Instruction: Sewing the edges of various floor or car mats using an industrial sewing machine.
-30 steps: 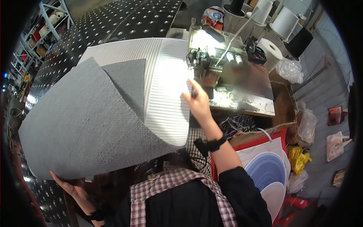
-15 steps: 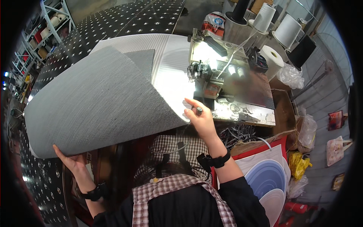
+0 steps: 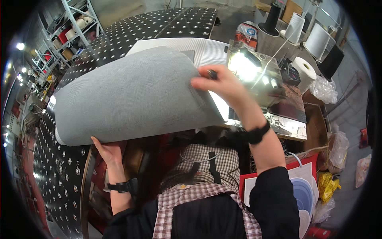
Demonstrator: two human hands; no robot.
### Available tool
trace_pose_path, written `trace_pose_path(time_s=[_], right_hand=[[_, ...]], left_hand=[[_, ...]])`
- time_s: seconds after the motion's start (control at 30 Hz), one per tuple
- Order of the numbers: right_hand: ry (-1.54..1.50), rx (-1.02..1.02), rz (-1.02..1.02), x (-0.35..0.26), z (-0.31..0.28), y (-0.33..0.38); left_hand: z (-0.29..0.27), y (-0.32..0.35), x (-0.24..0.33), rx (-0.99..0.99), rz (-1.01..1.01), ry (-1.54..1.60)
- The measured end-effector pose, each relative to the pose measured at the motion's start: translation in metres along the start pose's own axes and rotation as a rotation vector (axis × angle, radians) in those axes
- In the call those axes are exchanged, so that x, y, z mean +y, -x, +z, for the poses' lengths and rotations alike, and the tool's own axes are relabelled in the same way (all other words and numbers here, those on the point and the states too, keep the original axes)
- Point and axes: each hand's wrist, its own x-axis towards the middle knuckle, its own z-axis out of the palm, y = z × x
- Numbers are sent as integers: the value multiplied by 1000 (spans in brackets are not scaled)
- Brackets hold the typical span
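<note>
1. The left hand (image 3: pixel 106 150) pinches the near corner of the grey mat (image 3: pixel 131 95); the grip is clamped on its edge.
2. The right hand (image 3: pixel 223 84) clamps the mat's far edge, a small dark tool between the fingers.
3. The mat is lifted and curled above the studded worktop (image 3: pixel 59 175), beside the lit sewing machine (image 3: pixel 254 75).
4. Step in hand, likely: turning the mat; both hands must move evenly.

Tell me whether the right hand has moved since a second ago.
Yes. The right hand, gripping the grey sheet, rose from below the sewing machine's lamp to beside it.

head-worn fisheye, looking down, close
</note>
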Motion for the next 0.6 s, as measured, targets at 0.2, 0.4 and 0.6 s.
trace_pose_path(time_s=[0.2,0.4,0.6], right_hand=[[-157,-138,-251,-37,35,73],[94,-169,-439,-26,66,129],[152,-234,-475,4,91,164]], left_hand=[[-52,31,41,-296,-170,-80],[-52,51,130,239,29,-328],[-33,101,218,243,351,-240]])
